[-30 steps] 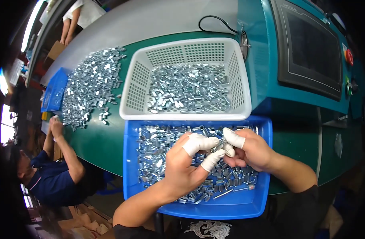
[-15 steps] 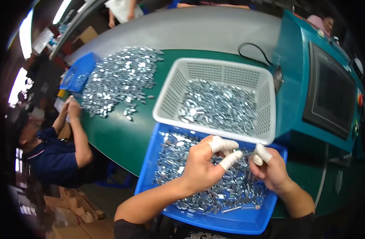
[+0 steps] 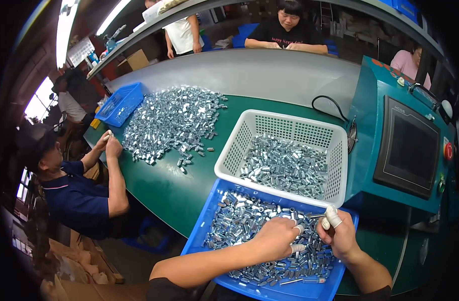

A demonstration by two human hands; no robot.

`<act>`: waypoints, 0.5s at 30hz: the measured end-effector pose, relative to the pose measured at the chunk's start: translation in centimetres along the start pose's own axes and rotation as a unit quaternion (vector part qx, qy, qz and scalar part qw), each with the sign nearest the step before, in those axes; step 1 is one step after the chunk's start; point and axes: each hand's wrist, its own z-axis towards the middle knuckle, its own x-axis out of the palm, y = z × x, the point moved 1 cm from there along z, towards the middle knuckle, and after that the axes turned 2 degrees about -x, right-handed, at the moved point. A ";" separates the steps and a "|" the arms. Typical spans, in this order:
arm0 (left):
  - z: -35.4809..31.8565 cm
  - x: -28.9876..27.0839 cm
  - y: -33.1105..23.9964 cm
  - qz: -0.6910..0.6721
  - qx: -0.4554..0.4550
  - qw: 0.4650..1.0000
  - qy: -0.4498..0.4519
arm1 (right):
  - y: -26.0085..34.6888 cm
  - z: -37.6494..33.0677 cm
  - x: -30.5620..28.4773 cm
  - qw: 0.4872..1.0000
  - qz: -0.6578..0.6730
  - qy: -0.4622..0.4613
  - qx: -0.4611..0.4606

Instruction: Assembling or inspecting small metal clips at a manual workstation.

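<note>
Up close, two hands sort small metal parts over a blue tray.

Head view: the left hand [image 3: 274, 238] lies curled on the heap of metal parts [image 3: 239, 220] in the blue tray [image 3: 202, 233]; the right hand [image 3: 339, 233] pinches one slim piece. A loose pinch could drop it into the heap. Behind sit a white basket [image 3: 284, 125], a green table [image 3: 169, 190], a teal machine [image 3: 405, 145], and co-workers.

Factory sorting bench [image 3: 269, 75], metal parts [image 3: 171, 120]
</note>
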 end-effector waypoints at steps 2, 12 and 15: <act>-0.1 0.6 -0.1 0.006 -0.006 1.000 0.025 | 0.0 0.0 0.1 1.000 0.002 0.005 -0.001; 0.0 0.1 -0.4 0.095 -0.081 0.990 0.072 | 0.0 0.0 0.0 1.000 -0.012 0.012 0.010; 0.1 -0.2 0.0 0.103 -0.073 0.989 0.072 | 0.2 0.0 0.1 1.000 -0.021 0.010 0.011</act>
